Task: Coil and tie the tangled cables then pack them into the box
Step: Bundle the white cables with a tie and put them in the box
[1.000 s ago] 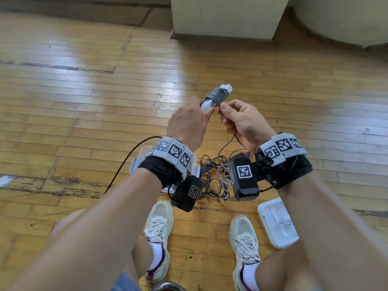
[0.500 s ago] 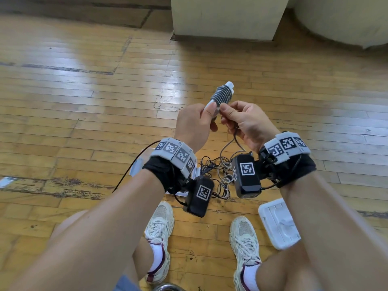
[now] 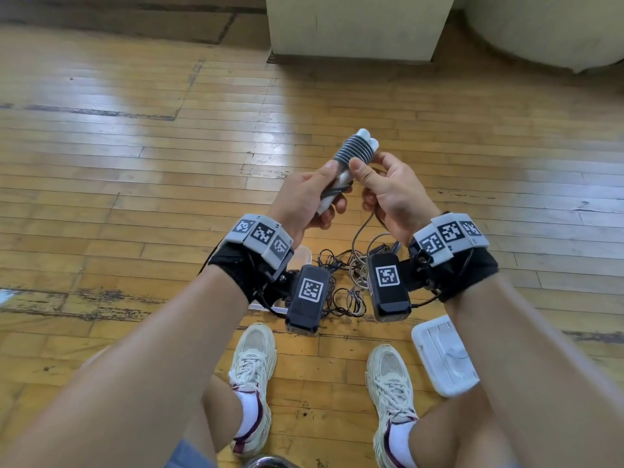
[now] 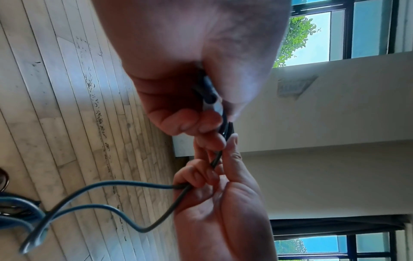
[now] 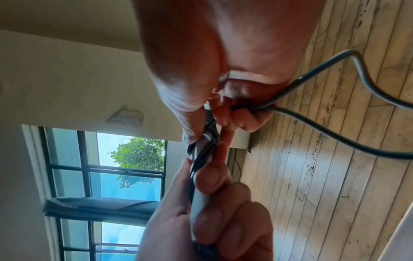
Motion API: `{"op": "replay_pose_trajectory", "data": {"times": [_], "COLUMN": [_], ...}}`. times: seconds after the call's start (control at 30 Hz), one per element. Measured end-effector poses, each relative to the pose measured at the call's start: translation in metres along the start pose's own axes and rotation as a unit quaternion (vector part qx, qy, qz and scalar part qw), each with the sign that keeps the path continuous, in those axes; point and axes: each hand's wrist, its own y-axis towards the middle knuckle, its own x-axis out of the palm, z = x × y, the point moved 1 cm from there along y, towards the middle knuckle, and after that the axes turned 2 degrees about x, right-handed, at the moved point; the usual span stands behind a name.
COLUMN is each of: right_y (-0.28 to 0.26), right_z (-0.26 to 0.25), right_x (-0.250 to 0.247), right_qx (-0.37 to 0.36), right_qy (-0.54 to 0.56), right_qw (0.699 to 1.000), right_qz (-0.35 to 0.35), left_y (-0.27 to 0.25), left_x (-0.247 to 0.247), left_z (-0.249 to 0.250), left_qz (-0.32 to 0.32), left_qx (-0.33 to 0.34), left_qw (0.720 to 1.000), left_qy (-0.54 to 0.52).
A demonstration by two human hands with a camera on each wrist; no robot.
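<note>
Left hand: grips a dark cable bundle.
Right hand: pinches the grey cable.
Background: wooden floor, window.

No readable words, brands or numbers appear in any view. The only signs are black-and-white square code markers on the wrist bands and on the black camera units behind the fingers.

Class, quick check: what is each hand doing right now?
Left hand: fingers curled round the lower end of the cable bundle.
Right hand: thumb pressing the bundle's wraps, fingers curled round the loose grey cable.
</note>
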Motion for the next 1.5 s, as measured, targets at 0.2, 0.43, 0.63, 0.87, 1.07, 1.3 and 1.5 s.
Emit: {"op": "replay_pose_trajectory", "data": {"times": [0.2, 0.43, 0.63, 0.87, 1.07, 1.3, 1.5], "right_y": [0.006, 0.013, 0.009, 0.002, -0.004, -0.007, -0.006], "right_z": [0.004, 0.014, 0.008, 0.000, -0.008, -0.010, -0.010], "right_x": [-0.002, 0.006, 0.012, 0.008, -0.002, -0.002, 0.000], "right_qx": [-0.014, -0.011, -0.003, 0.091, 0.124, 0.106, 0.087], "right_qy": [-0.045, -0.079, -0.105, -0.112, -0.008, -0.056, -0.057], "right_qw": [0.997, 0.990, 0.991, 0.989, 0.988, 0.988, 0.992], "right_qz": [0.062, 0.118, 0.081, -0.037, -0.089, -0.098, -0.071], "left_y": [0.002, -0.003, -0.001, 0.001, 0.000, 0.004, 0.003], "left_x": [0.002, 0.002, 0.004, -0.005, -0.008, -0.009, -0.009], "left_z": [-0.002, -0.013, -0.016, -0.015, -0.009, -0.004, -0.002], "left_qz": [0.029, 0.116, 0.131, 0.116, 0.124, 0.114, 0.087], "left_qx": [0.037, 0.231, 0.251, 0.225, 0.209, 0.146, 0.092], "left_qw": [0.990, 0.788, 0.768, 0.775, 0.802, 0.877, 0.975], "left_qy": [0.130, 0.559, 0.574, 0.579, 0.545, 0.444, 0.181]}}
